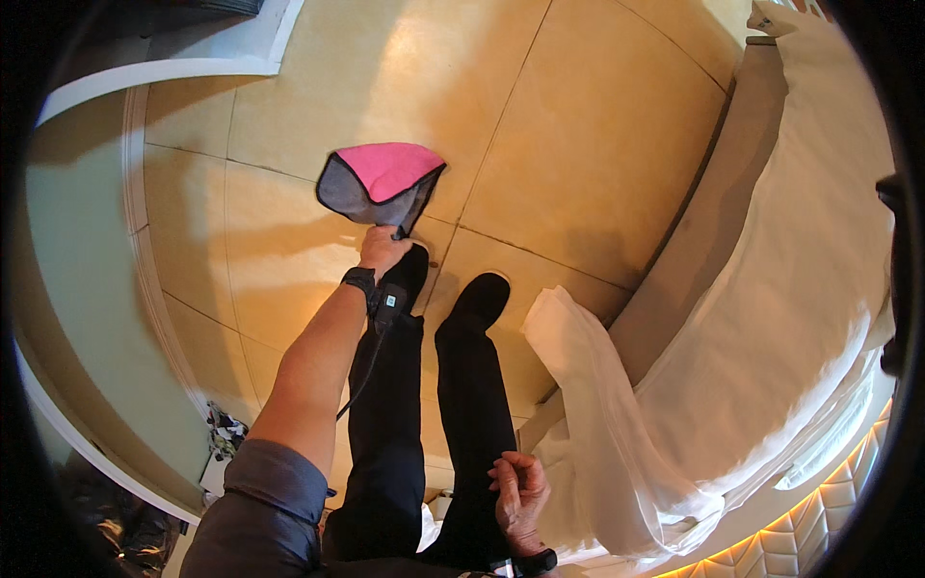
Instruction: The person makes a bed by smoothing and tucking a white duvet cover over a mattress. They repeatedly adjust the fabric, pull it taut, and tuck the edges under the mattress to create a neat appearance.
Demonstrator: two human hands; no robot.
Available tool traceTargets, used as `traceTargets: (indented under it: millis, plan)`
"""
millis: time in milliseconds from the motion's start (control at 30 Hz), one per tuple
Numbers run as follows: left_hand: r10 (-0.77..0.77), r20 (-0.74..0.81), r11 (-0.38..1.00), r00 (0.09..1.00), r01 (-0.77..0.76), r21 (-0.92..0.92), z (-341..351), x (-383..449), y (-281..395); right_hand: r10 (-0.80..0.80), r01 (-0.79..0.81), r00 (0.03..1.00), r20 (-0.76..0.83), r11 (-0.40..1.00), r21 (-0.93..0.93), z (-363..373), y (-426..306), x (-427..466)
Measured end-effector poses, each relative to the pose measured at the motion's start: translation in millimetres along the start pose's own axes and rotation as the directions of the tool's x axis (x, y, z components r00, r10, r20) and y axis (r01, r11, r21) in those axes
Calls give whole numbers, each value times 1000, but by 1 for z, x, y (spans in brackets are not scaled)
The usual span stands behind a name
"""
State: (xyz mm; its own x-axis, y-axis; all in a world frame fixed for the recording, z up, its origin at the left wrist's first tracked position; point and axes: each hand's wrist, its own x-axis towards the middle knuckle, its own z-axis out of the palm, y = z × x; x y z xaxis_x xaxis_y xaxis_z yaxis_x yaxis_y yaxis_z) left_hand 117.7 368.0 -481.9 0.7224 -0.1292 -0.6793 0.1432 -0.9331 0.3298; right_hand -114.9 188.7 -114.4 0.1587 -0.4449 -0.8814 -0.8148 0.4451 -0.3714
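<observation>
A pink and grey cloth with dark edging (383, 180) hangs from my left hand (383, 249), which grips it by a bunched end. The cloth is partly folded, its pink face turned over the grey one. A strap and a small device with a cable sit on my left wrist. My right hand (520, 491) holds nothing; its fingers are loosely curled beside my right leg, near white bedding. A dark band is around the right wrist. Below the cloth are my black shoes (480, 300) on the tiled floor (564, 152).
A bed with a white sheet (759, 311) runs along the right, a sheet end hanging near my right foot. A padded headboard (802, 527) with a light strip is at lower right. A pale green wall (79, 238) curves along the left; a white-edged unit (173, 68) stands at upper left.
</observation>
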Motion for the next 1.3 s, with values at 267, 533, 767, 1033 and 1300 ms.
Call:
traceTargets:
  millis: [267,533,767,1033,1300]
  plan:
    - [16,-93,931,996,-49,-361,-53,-60,54,-180,182,983,30,979,-90,1,18,16]
    - [371,256,853,893,-218,-474,-157,-216,155,183,-266,955,234,875,404,-4,-48,12]
    - [471,443,819,763,-191,-542,-241,-338,227,-316,208,870,378,931,301,-20,-101,-15]
    - [527,265,784,808,-343,-517,-341,-344,246,-581,481,778,239,796,368,11,-187,-72]
    - [431,-221,609,875,-462,-645,-587,-323,233,-754,589,561,342,654,475,180,-423,-209]
